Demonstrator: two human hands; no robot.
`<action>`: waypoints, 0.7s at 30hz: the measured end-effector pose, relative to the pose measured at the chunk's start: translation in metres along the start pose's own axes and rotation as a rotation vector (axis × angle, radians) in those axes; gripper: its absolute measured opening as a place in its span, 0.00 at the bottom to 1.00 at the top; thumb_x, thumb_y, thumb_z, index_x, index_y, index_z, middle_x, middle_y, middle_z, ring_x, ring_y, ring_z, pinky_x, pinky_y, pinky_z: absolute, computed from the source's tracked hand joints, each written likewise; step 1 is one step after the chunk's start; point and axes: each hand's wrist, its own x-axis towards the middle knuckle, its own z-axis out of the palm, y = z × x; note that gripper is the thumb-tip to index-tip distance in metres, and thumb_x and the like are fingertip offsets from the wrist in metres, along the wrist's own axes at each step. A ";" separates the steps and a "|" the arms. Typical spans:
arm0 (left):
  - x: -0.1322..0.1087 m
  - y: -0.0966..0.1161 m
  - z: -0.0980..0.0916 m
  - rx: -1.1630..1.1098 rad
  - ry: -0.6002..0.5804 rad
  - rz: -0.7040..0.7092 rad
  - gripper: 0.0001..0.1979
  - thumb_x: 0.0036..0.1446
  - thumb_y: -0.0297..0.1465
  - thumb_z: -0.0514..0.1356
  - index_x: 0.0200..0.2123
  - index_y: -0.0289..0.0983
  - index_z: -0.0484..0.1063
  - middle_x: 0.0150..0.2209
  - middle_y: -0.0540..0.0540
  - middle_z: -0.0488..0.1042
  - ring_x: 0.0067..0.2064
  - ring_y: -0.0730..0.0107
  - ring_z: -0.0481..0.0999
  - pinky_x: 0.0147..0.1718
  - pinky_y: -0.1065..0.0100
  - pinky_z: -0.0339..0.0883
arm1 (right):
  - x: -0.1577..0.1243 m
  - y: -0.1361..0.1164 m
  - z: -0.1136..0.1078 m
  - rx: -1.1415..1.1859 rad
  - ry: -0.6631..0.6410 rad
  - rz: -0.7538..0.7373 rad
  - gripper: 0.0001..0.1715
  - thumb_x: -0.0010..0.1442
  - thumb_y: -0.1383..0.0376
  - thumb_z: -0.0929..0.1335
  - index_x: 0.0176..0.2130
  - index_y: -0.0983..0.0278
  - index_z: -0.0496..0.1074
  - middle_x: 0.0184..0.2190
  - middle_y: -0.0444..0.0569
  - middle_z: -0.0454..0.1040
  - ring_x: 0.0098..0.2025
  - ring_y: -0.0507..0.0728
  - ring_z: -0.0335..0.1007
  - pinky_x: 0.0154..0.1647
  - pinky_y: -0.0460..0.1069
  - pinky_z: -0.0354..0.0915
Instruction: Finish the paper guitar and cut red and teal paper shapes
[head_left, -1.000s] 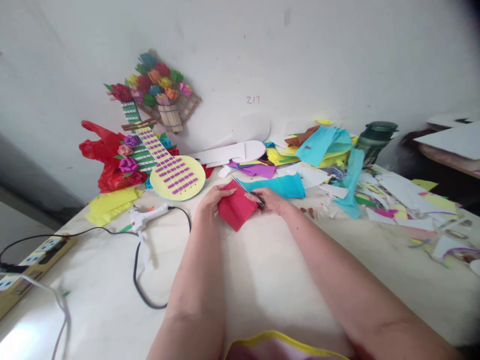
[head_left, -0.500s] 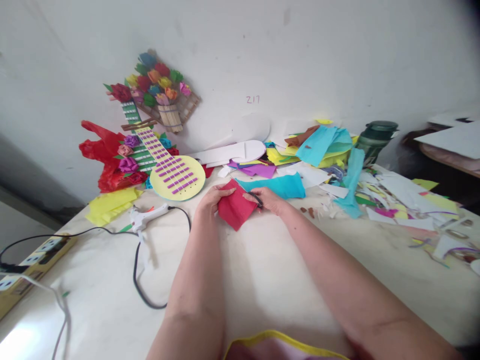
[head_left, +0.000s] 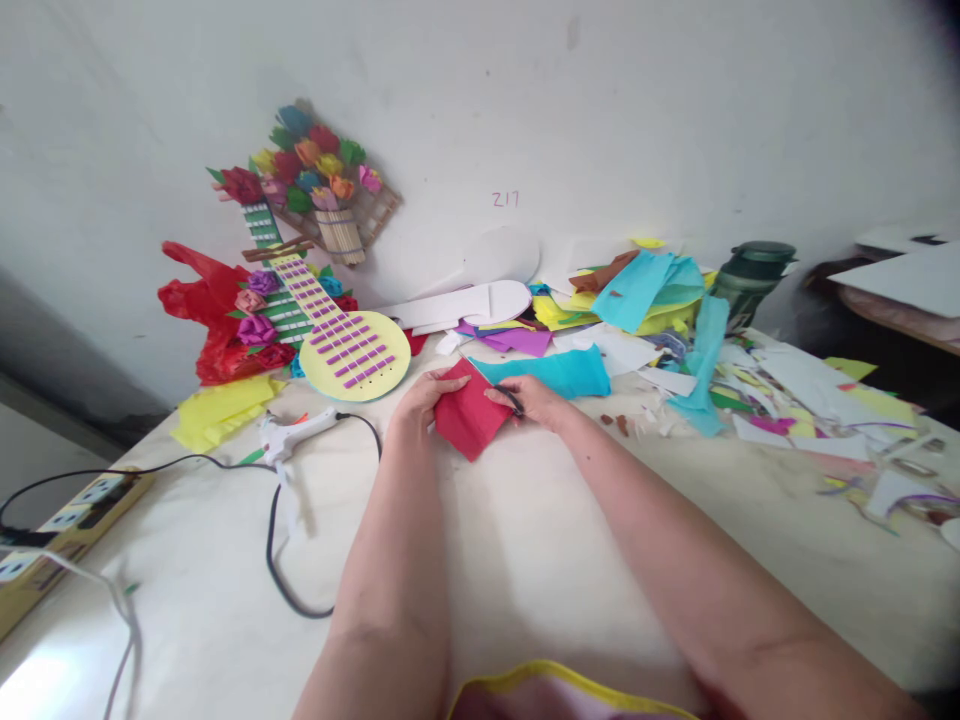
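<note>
A piece of red crepe paper (head_left: pixel 471 415) is held up above the table between my hands. My left hand (head_left: pixel 425 398) pinches its left edge between thumb and fingers. My right hand (head_left: pixel 534 400) grips a pair of scissors (head_left: pixel 514 400) with dark handles, its fingers closed round them. The blade lies along the upper right edge of the red paper, and most of it is hidden. Behind the hands, a strip of blue crepe paper (head_left: pixel 562 372) lies flat on the table.
A white glue gun (head_left: pixel 300 430) with a black cord lies left, near a power strip (head_left: pixel 90 520). Behind it stands a yellow paper guitar (head_left: pixel 356 355). Coloured paper (head_left: pixel 637 290) is heaped at the back, beside a dark green bottle (head_left: pixel 754 280). Paper scraps (head_left: pixel 810 400) cover the right side.
Both hands, the red paper and the scissors have barely moved; the right hand has shifted very slightly. Everything else stays in place.
</note>
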 end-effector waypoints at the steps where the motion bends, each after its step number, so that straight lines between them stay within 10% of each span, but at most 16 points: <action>1: -0.001 0.000 0.001 -0.003 -0.005 -0.002 0.13 0.38 0.26 0.69 0.32 0.31 0.76 0.30 0.43 0.78 0.30 0.65 0.77 0.34 0.66 0.71 | -0.001 -0.001 0.000 0.013 -0.008 0.012 0.17 0.44 0.56 0.72 0.22 0.65 0.65 0.15 0.39 0.61 0.14 0.46 0.55 0.13 0.43 0.54; 21: -0.001 0.000 0.000 0.023 -0.019 -0.024 0.15 0.36 0.27 0.70 0.32 0.31 0.76 0.30 0.41 0.78 0.29 0.64 0.77 0.32 0.66 0.71 | -0.001 -0.005 0.000 0.010 0.007 0.016 0.16 0.46 0.55 0.71 0.23 0.65 0.66 0.16 0.38 0.61 0.17 0.46 0.52 0.16 0.43 0.50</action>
